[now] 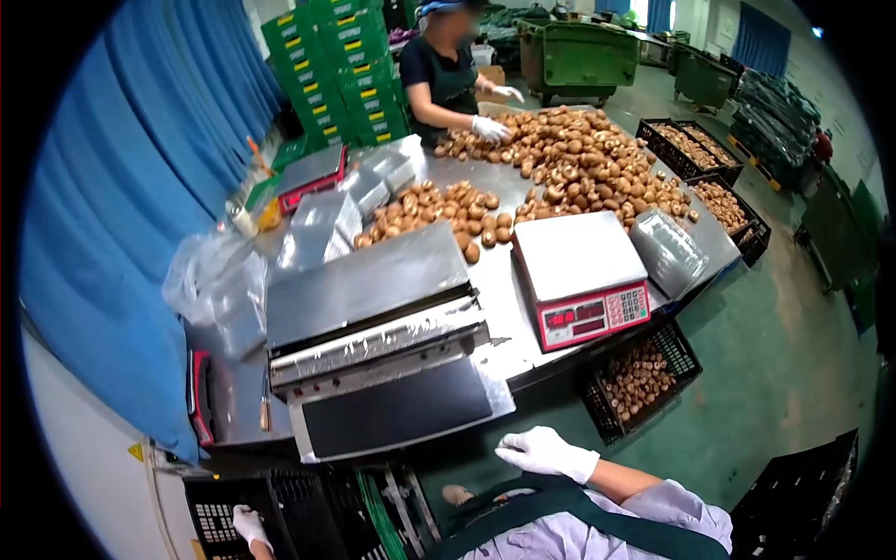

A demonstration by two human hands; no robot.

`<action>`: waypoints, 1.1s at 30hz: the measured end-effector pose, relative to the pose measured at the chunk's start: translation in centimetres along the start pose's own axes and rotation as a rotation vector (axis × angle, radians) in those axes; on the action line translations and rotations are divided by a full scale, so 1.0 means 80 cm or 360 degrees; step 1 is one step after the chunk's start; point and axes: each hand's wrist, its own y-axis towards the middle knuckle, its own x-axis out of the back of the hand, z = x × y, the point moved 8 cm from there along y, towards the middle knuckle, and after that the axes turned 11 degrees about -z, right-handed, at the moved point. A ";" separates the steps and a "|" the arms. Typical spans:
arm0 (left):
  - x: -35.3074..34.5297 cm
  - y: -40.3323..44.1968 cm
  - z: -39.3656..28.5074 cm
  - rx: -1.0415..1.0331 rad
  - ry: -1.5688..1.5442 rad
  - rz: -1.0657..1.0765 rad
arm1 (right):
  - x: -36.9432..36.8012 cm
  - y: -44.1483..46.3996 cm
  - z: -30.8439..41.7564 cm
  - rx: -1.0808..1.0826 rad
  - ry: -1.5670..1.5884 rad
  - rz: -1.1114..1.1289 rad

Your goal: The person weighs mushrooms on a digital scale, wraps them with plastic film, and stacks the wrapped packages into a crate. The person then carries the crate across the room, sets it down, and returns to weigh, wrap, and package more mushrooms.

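My left hand [250,525], in a white glove, reaches down at the lower left over a black plastic crate [213,515]. Its fingers look curled together against the crate's dark side; what they hold, if anything, is hidden. In front of my apron is my right hand [546,454], also gloved, with fingers loosely closed and nothing visible in them. Nearest to it on the table is a wrapping machine [373,355] with a black plate at its front. To the right of that stands a red-and-white digital scale [581,266] with a bare pan.
Brown mushrooms [597,154] are heaped across the steel table [509,289]. A co-worker [448,84] in white gloves handles them at the far side. Clear plastic trays [322,224] stand at the left. A crate of mushrooms [639,378] sits on the floor below the table's edge.
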 end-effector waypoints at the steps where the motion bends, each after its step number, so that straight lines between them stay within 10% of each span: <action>1: 0.020 -0.011 -0.037 -0.0010 -0.0254 -0.0113 | 0.013 -0.002 -0.011 -0.0021 0.0040 0.0017; 6: 0.051 -0.115 -0.204 -0.0394 -0.0395 -0.0111 | 0.062 -0.011 -0.074 -0.0228 0.0048 0.0112; 8: 0.070 -0.224 -0.321 -0.1060 -0.0095 -0.0263 | 0.082 -0.012 -0.095 -0.0114 -0.0029 -0.0023; 10: 0.014 -0.244 -0.294 -0.0635 0.0320 0.0310 | 0.106 -0.013 -0.113 -0.0150 -0.0037 -0.0071; 13: -0.031 -0.278 -0.280 -0.0841 0.0399 0.0459 | 0.140 -0.011 -0.143 -0.0148 -0.0050 -0.0268; 20: -0.009 -0.310 -0.435 -0.0777 0.0319 -0.0055 | 0.252 0.001 -0.206 -0.0176 -0.0222 -0.1043; 23: -0.007 -0.295 -0.496 -0.1431 -0.0008 -0.0644 | 0.302 0.004 -0.224 -0.0312 -0.0309 -0.1230; 33: -0.064 -0.260 -0.591 -0.1129 -0.0324 -0.0152 | 0.432 0.031 -0.315 -0.0543 -0.0666 -0.1654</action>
